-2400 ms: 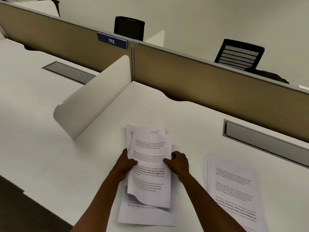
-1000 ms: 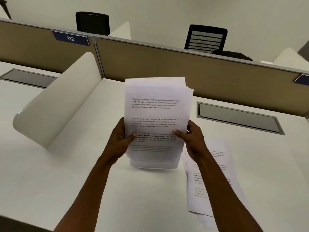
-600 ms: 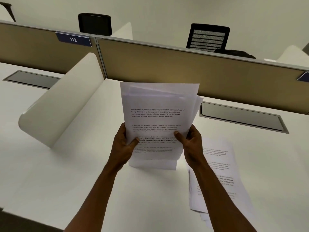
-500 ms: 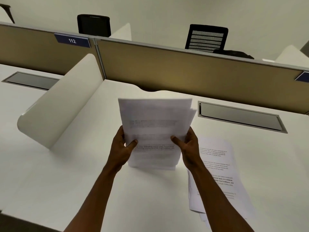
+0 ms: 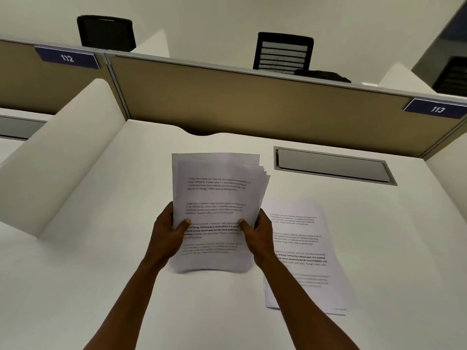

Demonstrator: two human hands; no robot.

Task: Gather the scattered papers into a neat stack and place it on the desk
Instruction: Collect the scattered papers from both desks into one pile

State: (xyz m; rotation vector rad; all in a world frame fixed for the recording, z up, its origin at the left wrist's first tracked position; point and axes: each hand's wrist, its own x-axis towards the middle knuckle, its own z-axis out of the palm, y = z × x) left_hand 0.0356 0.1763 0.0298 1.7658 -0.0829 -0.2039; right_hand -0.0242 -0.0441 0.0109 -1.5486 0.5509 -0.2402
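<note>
Both hands, the left hand (image 5: 168,234) and right hand (image 5: 260,236), have their fingers (image 5: 182,224) clamped on the side edges of an upright sheaf of papers (image 5: 217,198), its bottom edge at the surface (image 5: 101,286). Just right of the right fingers lies a second pile (image 5: 303,253). Beyond them the sheaf's top corner fans out; a loosened pinch could let sheets slide apart.

2 paper stacks (image 5: 217,198), 3 chairs (image 5: 284,53), 2 hands (image 5: 168,236)
</note>
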